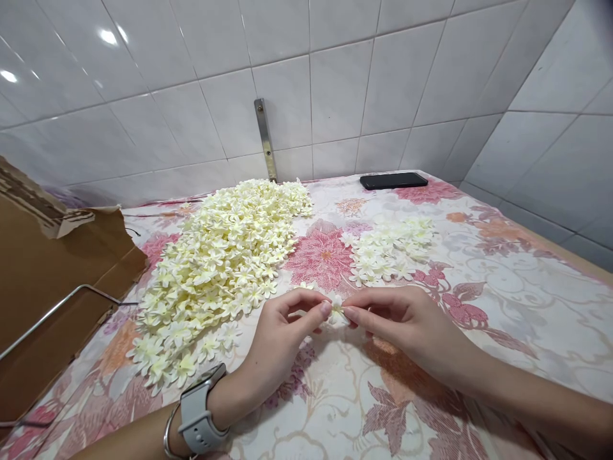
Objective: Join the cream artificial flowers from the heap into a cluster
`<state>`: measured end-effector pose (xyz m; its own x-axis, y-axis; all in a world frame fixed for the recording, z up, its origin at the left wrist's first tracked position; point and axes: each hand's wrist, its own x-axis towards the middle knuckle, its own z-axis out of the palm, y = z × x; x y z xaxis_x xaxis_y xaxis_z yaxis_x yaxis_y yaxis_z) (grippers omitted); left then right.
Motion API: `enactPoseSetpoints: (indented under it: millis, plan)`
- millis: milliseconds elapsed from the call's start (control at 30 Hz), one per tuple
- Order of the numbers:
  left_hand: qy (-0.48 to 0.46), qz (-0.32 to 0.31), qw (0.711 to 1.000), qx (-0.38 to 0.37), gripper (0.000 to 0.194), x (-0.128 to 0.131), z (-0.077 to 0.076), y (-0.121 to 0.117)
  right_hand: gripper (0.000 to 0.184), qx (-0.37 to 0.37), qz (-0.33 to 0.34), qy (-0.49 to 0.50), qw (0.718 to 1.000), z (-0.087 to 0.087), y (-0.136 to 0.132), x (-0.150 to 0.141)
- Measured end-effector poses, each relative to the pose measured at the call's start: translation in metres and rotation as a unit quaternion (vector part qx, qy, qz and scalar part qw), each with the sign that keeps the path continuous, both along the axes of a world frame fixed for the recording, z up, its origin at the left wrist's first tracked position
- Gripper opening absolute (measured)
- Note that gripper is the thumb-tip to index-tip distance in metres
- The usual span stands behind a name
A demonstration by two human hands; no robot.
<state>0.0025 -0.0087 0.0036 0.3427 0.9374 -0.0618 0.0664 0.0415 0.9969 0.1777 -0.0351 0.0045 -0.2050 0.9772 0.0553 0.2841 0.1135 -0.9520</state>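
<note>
Between my two hands is a small white flower (337, 308) with a pale yellow centre. My left hand (292, 326) pinches its left side between thumb and forefinger. From the other side, my right hand (400, 316) pinches its right edge the same way. A large heap of cream-yellow flowers (225, 243) lies to the left of my hands. Just beyond my right hand is a smaller, flatter group of white flowers (393, 249). A few more petals show behind my fingertips, partly hidden.
A floral tablecloth (541, 300) covers the table. At the left stands a torn cardboard box (62, 275) with a bent metal rod (48, 316) beside it. A black phone (393, 181) lies near the tiled wall, and a metal bracket (265, 140) is fixed behind the heap.
</note>
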Motion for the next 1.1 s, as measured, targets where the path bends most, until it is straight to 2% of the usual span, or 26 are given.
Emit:
enactPoseSetpoints:
  millis: [233,467,633,733,867,933,1033,1100]
  plan:
    - [0.017,0.012,1.0,-0.023,0.013,-0.001,-0.002,0.0,0.024,-0.041,-0.014,0.042,0.998,-0.006,0.0,0.001]
    - [0.011,0.033,0.999,-0.014,0.009,0.0,0.0,0.0,0.023,-0.093,-0.031,0.104,0.99,-0.002,0.003,0.001]
    - [-0.002,0.035,0.999,-0.027,0.01,0.0,0.0,0.001,0.024,-0.103,-0.022,0.142,0.984,-0.002,0.006,0.002]
    - [-0.004,0.047,0.999,0.0,0.015,-0.001,0.001,0.0,0.027,-0.09,-0.027,0.124,0.988,-0.003,0.003,0.002]
    - [0.034,-0.036,0.999,0.01,0.033,-0.002,0.002,-0.005,0.026,-0.036,-0.026,0.049,0.998,-0.002,-0.003,-0.001]
    - [0.033,-0.072,0.997,-0.003,0.031,-0.002,0.002,-0.006,0.023,-0.001,-0.007,0.008,1.0,-0.001,-0.005,-0.003]
    - [0.011,-0.084,0.996,-0.039,0.026,-0.003,0.001,-0.006,0.02,0.023,0.012,-0.004,1.0,-0.002,-0.006,-0.004]
    - [-0.005,-0.082,0.995,-0.062,0.027,-0.003,0.0,-0.005,0.02,0.007,0.008,0.016,1.0,-0.003,-0.005,-0.003]
